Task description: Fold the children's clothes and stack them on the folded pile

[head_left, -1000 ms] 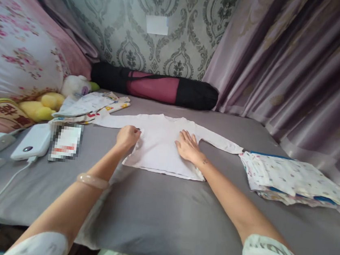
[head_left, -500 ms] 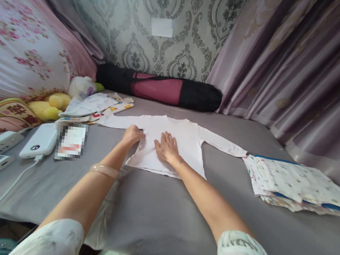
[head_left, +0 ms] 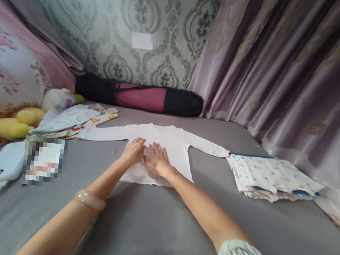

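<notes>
A white long-sleeved shirt (head_left: 173,152) lies spread on the grey sheet, its sleeves stretched out to both sides. My left hand (head_left: 134,153) rests on the left part of its body, fingers loosely bent over the cloth and gripping nothing that I can see. Close beside it, my right hand (head_left: 158,159) lies flat on the middle of the shirt with the fingers spread. The two hands nearly touch and cover part of the front. A pale bangle (head_left: 90,199) circles my left wrist.
Folded printed cloths (head_left: 275,176) lie by the right cuff, more patterned clothes (head_left: 69,120) by the left one. A white power bank (head_left: 3,163) with a cable and a blurred packet (head_left: 45,162) are at left. Behind lies a black and maroon roll bag (head_left: 139,96).
My left hand has moved from the shirt's left edge inward onto its front. My right hand has slid left across the shirt, close to the left hand. The camera view has shifted.
</notes>
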Motion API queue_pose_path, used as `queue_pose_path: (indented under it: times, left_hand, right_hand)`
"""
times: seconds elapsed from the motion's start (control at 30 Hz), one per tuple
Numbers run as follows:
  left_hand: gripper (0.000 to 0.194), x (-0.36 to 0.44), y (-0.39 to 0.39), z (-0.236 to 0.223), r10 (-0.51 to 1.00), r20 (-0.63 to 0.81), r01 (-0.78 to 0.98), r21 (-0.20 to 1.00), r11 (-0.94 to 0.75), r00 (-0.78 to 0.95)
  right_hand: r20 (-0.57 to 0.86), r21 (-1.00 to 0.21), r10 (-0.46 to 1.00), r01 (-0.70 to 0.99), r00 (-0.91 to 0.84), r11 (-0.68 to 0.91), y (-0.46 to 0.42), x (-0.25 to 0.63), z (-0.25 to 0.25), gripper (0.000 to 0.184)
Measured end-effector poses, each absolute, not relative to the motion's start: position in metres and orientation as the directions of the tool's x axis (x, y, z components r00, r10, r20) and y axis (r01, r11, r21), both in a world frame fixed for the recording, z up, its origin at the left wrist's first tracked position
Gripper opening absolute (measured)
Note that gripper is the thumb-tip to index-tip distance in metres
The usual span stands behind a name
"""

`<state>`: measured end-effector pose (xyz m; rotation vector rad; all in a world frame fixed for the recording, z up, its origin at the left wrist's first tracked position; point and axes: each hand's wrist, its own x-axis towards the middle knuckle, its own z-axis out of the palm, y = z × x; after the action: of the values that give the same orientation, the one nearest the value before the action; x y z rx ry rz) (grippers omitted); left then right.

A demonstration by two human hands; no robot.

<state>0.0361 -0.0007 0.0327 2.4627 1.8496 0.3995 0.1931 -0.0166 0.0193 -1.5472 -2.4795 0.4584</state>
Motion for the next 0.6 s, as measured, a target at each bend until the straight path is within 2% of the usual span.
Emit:
queue_pose_path:
  times: [0.1, 0.23, 0.43, 0.6]
  left_hand:
    - [0.044, 0.038, -0.014, 0.021, 0.912, 0.142, 0.894, 0.188, -0.407, 0.386]
    - [0.060, 0.031, -0.029, 0.006, 0.928, 0.067, 0.918, 0.132, -0.373, 0.367]
    - [0.064, 0.032, -0.033, -0.001, 0.948, 0.055, 0.946, 0.062, -0.317, 0.314]
    - [0.067, 0.031, -0.030, 0.013, 0.950, -0.048, 0.945, 0.129, -0.302, 0.310]
  right_hand:
    - [0.003, -0.305, 0.930, 0.885, -0.368, 0.351, -0.031, 0.228, 0.021, 0.067]
    - [-0.021, -0.265, 0.939, 0.907, -0.344, 0.327, -0.046, 0.264, 0.019, 0.067]
    - [0.023, -0.243, 0.942, 0.912, -0.334, 0.330, -0.051, 0.269, 0.014, 0.065]
    - [0.023, -0.262, 0.939, 0.904, -0.343, 0.337, -0.053, 0.270, 0.018, 0.064]
